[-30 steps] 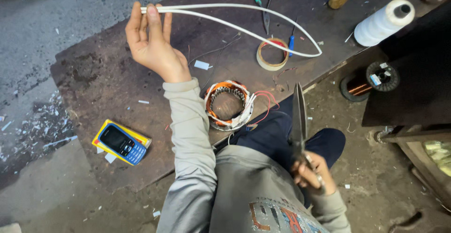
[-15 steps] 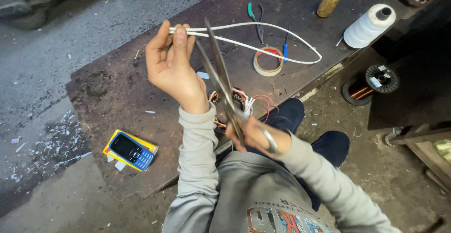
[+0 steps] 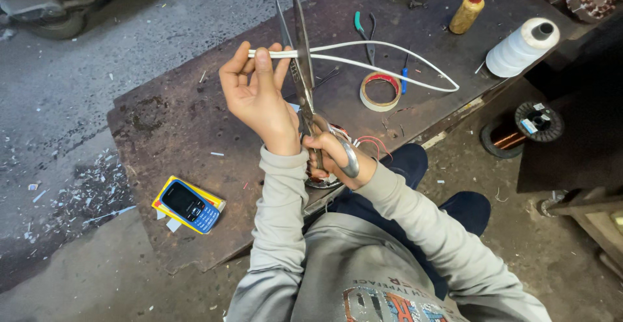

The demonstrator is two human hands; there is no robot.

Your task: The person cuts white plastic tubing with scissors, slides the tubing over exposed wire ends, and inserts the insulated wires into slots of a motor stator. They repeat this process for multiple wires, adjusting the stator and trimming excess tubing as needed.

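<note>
White sleeving [image 3: 383, 49]; silver scissors [image 3: 302, 69]; blue phone [image 3: 188, 205] on yellow card; rusty brown board [image 3: 169, 134]; white thread spool [image 3: 522, 46]; grey sleeves.

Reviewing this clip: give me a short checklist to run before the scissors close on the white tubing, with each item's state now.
1. Left hand pinches the doubled white tubing near its free ends: ok.
2. Right hand is in the handles of the scissors: ok.
3. Blades open, with the tubing crossing them: ok.
4. Left fingertips away from the blades: not ok, they sit right beside the cut line.
5. Both strands between the blades: cannot tell, the blades cover that spot.
6. The tubing's loop end hangs free of the tape roll and pliers on the metal plate: cannot tell.
</note>
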